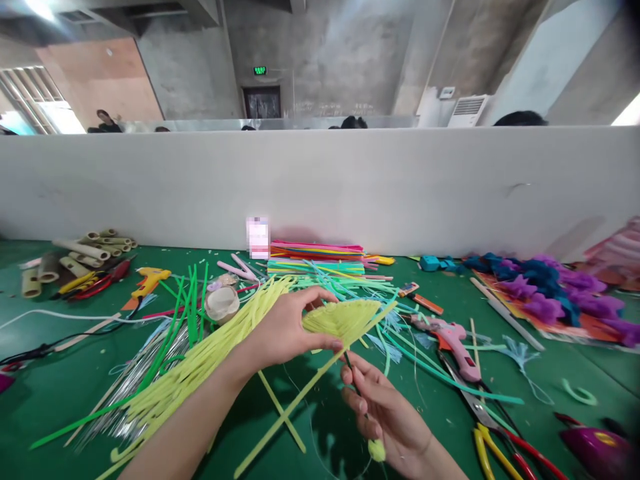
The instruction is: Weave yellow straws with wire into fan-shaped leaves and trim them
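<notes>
Yellow fan-shaped bundle of fuzzy pipe cleaners point(345, 319) is held above the middle of the green felt-covered table point(50, 393), pinched at its near edge between the thumb and fingers of the left hand point(290, 330). Just below it, the right hand point(385, 413) curls closed around a thin dark wire stem point(350, 367) that meets the fan's base. To the left lies a loose pile of pale yellow pipe cleaners point(200, 360). To the right lies a pink plastic glue gun point(453, 337), with a flat stack of multicoloured pipe cleaners point(315, 257) farther back.
</notes>
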Demonstrator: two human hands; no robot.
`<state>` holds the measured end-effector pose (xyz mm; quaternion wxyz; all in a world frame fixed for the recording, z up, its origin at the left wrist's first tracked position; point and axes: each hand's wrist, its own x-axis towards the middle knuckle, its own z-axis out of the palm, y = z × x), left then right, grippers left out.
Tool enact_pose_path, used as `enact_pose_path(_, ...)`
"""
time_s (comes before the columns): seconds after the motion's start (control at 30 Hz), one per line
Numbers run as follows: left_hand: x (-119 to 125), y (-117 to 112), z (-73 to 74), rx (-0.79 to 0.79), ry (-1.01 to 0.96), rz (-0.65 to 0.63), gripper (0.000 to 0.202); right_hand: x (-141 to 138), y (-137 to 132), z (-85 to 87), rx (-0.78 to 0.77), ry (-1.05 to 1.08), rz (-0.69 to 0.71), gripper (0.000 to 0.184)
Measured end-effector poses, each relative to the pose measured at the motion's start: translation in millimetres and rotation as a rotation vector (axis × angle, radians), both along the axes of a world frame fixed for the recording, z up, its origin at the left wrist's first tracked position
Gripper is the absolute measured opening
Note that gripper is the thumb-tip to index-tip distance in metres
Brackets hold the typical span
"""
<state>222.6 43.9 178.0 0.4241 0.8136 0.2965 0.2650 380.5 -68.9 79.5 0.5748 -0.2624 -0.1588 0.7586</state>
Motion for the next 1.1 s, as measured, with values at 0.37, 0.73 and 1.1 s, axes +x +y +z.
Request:
enact_pose_path(0.37, -13.5, 18.1, -1.0, 0.193, -0.079, 0.331, 0.026, 4.6, -0.9, 4.2, 0.008, 0.018, -0.018, 0.029)
enact_pose_path(0.73, 1.4, -1.8, -2.5, 0.074, 0.051, 0.023, 0.034, 2.3, -0.9, 5.4, 0.033, -0.007, 0.008, 0.03)
enact_pose_path(1.1, -18.9, 18.4, 2.2, 0.216, 0.025, 0.207, 0.033, 3.7, -1.2, 4.7, -0.002, 0.011, -0.012, 0.033)
